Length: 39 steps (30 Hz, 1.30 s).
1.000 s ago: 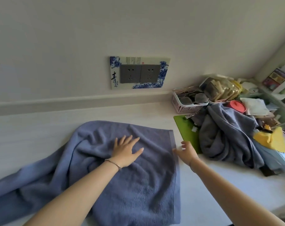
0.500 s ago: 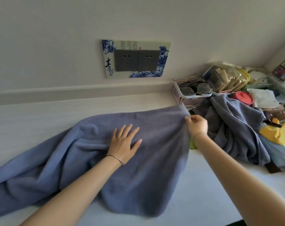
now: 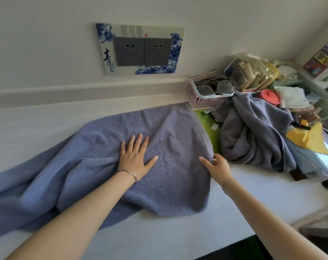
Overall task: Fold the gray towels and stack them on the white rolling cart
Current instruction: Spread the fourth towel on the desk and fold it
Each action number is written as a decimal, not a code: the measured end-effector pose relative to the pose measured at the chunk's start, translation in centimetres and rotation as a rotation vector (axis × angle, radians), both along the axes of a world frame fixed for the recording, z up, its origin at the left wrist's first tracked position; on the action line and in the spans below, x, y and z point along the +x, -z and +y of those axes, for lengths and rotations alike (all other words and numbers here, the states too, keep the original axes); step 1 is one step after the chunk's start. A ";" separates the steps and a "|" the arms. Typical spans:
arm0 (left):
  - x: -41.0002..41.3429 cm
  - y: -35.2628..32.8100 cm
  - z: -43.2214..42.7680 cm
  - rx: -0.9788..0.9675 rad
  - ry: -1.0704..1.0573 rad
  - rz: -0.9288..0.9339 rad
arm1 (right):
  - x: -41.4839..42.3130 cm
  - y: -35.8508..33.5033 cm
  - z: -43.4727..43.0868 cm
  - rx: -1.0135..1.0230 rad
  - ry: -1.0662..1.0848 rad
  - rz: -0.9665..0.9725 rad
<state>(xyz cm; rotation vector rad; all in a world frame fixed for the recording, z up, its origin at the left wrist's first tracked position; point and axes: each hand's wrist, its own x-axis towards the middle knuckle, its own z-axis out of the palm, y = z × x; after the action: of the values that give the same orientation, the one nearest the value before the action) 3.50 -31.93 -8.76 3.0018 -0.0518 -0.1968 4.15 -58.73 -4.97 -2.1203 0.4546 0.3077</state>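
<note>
I judge the task barely begun. One towel (image 3: 168, 184) lies spread across the middle of the frame on the white bench (image 3: 234, 212), its left end trailing rumpled to the frame's left edge. No fold is finished. My left hand (image 3: 136, 158) presses flat on its centre, fingers (image 3: 138, 141) straight and slightly spread. My right hand (image 3: 216, 166) sits at the towel's right hem, forefinger out along the cloth, the rest curled. Whether they pinch the hem I cannot tell. A second towel (image 3: 253, 136) lies in a heap at right, unfolded. I see no cart and no stack. Clutter crowds the upper right: a pink basket (image 3: 208, 98), a green mat (image 3: 210, 124) partly under both towels, a yellow cloth (image 3: 309, 141). I reckon that leaves little room on the right for folding.
</note>
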 end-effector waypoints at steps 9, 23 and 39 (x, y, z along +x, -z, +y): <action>-0.6 -0.9 -0.5 -0.041 0.043 0.030 | -0.8 -3.6 -3.1 0.300 -0.093 0.021; -5.3 -0.3 -1.7 -0.122 0.291 0.012 | -2.2 -2.3 2.3 -0.465 -0.351 -0.450; -11.9 -6.4 23.8 -0.074 -0.110 -0.096 | -3.3 -3.0 28.7 -0.139 -0.790 -0.343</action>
<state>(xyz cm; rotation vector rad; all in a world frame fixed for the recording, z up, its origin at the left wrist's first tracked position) -8.43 -8.15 -2.41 2.9284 0.0938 -0.0389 0.89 -30.06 -1.96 -2.3481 -0.5978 0.3466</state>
